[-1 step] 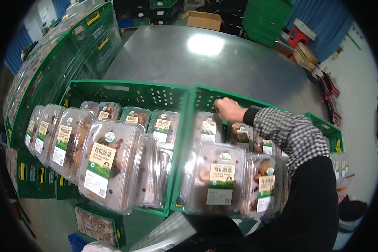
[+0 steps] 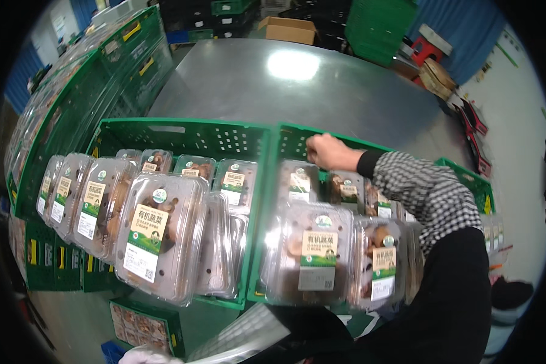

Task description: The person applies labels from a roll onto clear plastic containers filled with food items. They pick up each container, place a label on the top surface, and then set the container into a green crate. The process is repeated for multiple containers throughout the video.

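Note:
My right hand [image 2: 329,151] is over the far end of the right green crate [image 2: 292,141], its fingers curled closed. Just below them is the far edge of a clear lidded mushroom box [image 2: 298,182]; whether they pinch anything is hidden. Nearer to me, a large clear mushroom box [image 2: 312,258] stands tilted up beside another mushroom box [image 2: 377,261]. Something pale at the lower edge, at the end of a checkered sleeve, looks like my left hand [image 2: 147,357]; its fingers cannot be made out.
A left green crate [image 2: 182,127] holds several mushroom boxes, with tilted boxes [image 2: 158,236] along its near side. Tall green crate stacks [image 2: 121,73] rise at the left. The metal table [image 2: 236,85] extends behind. A low crate of boxes [image 2: 142,327] sits below.
My right hand stays over the same box, shifted very slightly. The whole view has moved a little; no box has visibly changed place.

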`<state>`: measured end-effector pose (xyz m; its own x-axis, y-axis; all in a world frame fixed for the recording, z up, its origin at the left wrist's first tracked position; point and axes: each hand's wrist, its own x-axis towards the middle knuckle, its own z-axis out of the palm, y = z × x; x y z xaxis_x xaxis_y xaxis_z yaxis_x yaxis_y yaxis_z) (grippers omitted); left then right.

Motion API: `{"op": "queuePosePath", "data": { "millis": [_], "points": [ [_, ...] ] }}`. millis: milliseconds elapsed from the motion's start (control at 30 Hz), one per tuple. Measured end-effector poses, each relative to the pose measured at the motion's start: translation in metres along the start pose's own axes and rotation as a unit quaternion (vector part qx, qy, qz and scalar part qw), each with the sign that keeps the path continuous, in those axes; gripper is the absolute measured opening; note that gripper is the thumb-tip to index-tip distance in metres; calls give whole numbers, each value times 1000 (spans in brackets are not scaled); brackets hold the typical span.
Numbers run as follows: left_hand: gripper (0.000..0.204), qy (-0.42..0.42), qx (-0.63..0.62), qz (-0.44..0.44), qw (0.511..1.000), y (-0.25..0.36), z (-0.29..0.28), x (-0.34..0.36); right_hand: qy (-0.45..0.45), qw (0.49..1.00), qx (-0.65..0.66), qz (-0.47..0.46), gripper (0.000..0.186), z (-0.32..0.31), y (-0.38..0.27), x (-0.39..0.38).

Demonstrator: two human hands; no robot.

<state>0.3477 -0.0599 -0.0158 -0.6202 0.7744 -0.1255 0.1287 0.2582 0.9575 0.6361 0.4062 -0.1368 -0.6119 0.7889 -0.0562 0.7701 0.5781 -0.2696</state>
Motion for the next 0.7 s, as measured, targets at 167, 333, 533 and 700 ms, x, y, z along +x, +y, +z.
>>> {"op": "queuePosePath", "data": {
  "millis": [167,333,533,700],
  "points": [
    [13,-239,-28,14,971,2,15,27,-39,911,391,-125,24,-112,-133,-118],
    [17,-396,18,185,899,15,70,49,-6,948,269,-171,58,-70,-199,-298],
    [59,-556,-136,109,813,29,159,3,187,937,277,98,17,-38,-196,-436],
    [40,-609,-109,48,784,17,231,-53,269,899,267,221,12,-31,-177,-510]
  ]
}}
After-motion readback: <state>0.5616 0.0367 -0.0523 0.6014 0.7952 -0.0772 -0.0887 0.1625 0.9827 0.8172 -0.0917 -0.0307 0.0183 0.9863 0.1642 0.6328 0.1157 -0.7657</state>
